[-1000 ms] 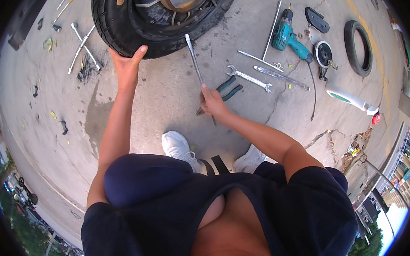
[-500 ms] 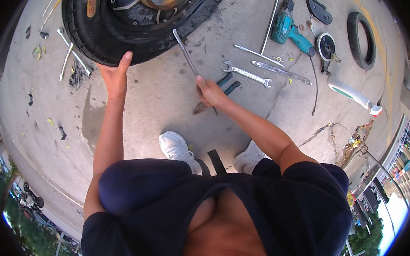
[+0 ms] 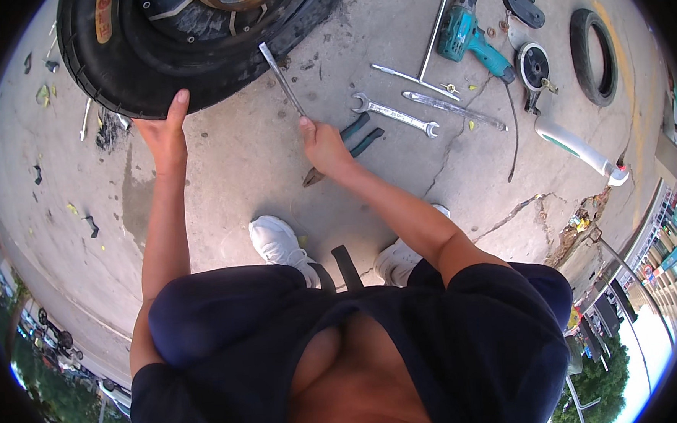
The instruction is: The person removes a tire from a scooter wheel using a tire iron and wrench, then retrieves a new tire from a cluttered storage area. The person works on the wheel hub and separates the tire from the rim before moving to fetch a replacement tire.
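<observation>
A black tyre [image 3: 128,73] on a dark wheel hub [image 3: 198,20] is tilted at the upper left, cut off by the top of the view. My left hand [image 3: 165,140] grips its near edge, thumb on the sidewall and fingers hidden underneath. My right hand [image 3: 324,145] is closed around a flat steel tyre lever [image 3: 279,75]. The lever's far tip overlaps the tyre's sidewall; whether they touch I cannot tell. Below and beside my right hand, pliers [image 3: 365,141] with dark green handles lie on the ground, partly covered by it.
To the right lie a double open-ended wrench [image 3: 398,115], a second lever [image 3: 456,110], a T-handle wrench [image 3: 416,80], a teal drill [image 3: 470,37], a small wheel [image 3: 533,66], a loose tyre [image 3: 594,57] and a white bottle [image 3: 576,147]. A cross wrench [image 3: 85,120] shows partly beside the tyre. Cracks cross the concrete.
The tyre has shifted left with my left hand and covers more of the cross wrench. My right hand and the lever have moved left too. The whole view has slid slightly.
</observation>
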### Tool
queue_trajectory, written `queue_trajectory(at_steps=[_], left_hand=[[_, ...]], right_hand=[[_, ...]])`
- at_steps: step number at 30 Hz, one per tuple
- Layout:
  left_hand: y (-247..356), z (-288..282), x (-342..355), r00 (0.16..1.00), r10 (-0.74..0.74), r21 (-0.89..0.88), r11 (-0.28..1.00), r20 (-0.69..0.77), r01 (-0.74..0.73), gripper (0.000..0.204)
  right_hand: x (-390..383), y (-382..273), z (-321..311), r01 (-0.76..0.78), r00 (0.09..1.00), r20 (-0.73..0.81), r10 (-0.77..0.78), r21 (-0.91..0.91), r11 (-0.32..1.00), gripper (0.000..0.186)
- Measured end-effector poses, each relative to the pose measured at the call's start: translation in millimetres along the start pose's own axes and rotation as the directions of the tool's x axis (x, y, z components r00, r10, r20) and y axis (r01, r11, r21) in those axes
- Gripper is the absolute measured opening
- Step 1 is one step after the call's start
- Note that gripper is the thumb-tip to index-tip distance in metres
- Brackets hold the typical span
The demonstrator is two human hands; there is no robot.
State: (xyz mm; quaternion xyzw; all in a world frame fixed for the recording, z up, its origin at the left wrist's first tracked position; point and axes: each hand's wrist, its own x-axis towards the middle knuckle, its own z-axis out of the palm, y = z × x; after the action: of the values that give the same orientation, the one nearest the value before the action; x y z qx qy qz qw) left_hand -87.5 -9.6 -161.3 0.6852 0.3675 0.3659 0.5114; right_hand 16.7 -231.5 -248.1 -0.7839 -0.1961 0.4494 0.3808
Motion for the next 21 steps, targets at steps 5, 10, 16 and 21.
queue_trajectory(at_steps=[5,10,16,21], left_hand=[[-5,-8,0,0.999,-0.027,-0.022,0.999,0.033,0.028,0.078],[3,-19,24,0.997,0.080,-0.122,0.989,-0.023,-0.082,0.095],[62,-38,88,0.997,0.081,0.100,0.992,0.003,-0.081,0.096],[69,-46,121,0.969,0.142,-0.077,0.989,0.201,-0.129,0.087]], right_hand=[[-12,-47,-81,-0.138,0.959,0.192,0.207,-0.323,0.936,0.056],[12,-135,-194,0.342,0.926,0.349,-0.148,-0.603,0.721,0.035],[89,-261,-195,0.738,0.673,0.739,0.020,-0.673,0.052,0.023],[138,-305,-219,0.719,0.685,0.720,0.109,-0.644,-0.262,0.032]])
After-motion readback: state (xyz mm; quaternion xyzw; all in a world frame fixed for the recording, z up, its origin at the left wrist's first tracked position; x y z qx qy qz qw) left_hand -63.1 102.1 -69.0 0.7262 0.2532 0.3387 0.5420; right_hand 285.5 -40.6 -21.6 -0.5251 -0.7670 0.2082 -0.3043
